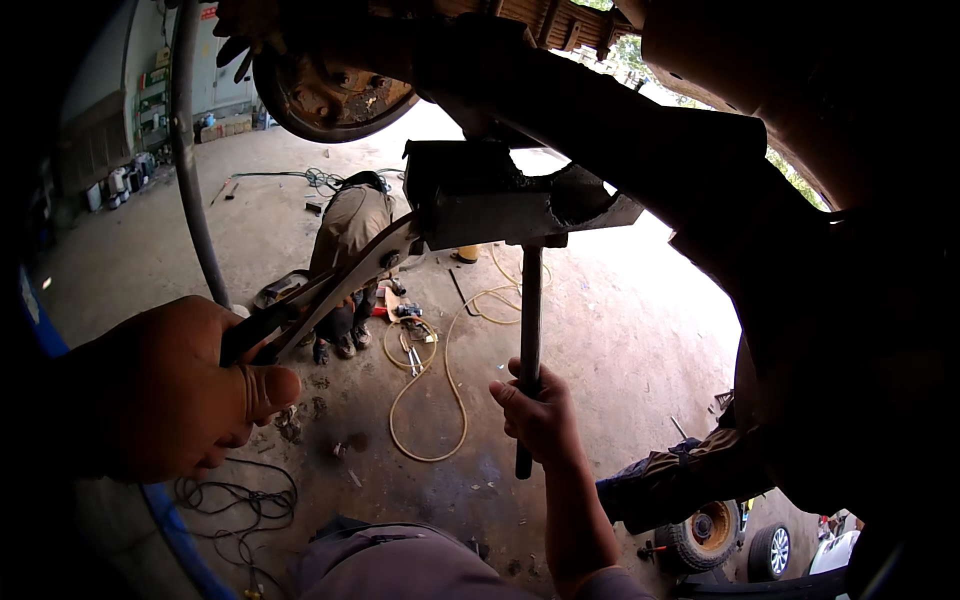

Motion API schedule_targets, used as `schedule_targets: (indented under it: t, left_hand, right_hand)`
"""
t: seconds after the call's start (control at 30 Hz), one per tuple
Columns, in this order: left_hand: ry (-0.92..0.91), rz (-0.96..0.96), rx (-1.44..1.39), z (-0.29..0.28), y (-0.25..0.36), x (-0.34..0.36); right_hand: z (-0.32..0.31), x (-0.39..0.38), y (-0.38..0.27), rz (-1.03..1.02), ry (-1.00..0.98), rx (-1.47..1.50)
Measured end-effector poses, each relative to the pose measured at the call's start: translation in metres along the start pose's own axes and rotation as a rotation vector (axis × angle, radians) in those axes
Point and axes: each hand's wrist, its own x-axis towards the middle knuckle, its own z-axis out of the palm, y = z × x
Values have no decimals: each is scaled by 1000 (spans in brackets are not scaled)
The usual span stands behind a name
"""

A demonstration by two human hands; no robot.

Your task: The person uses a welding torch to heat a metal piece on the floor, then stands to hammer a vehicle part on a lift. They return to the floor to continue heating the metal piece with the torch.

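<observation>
My left hand (185, 385) is closed round the handles of a pair of long pliers (335, 285), which slants up to the right. The jaws meet the left end of a dark metal bracket (485, 217) with a jagged, curved cutout on its right side. In my right hand (540, 408) is a hammer (531, 310), held upright by its shaft. Its head is right under the bracket's lower edge and appears to touch it. Shadow hides much of the bracket's upper side and the exact bite of the jaws.
Dark vehicle underbody parts, including a thick tube (600, 110) and a rusty wheel hub (335, 95), hang overhead. Beyond, another person (352, 230) bends over tools. A yellow hose (463, 405) and black cable (240, 500) lie on the concrete. Wheels (703, 535) stand at lower right.
</observation>
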Motion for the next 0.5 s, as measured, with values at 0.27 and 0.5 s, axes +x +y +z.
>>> schedule_targets:
  t: [0.27, 0.5]
  left_hand:
    - [113, -71, 84, 3, 10, -26]
    - [105, -101, -83, 15, 30, -30]
  right_hand:
    - [2, -19, -28, 16, -95, 81]
    - [6, -11, -25, 58, -90, 113]
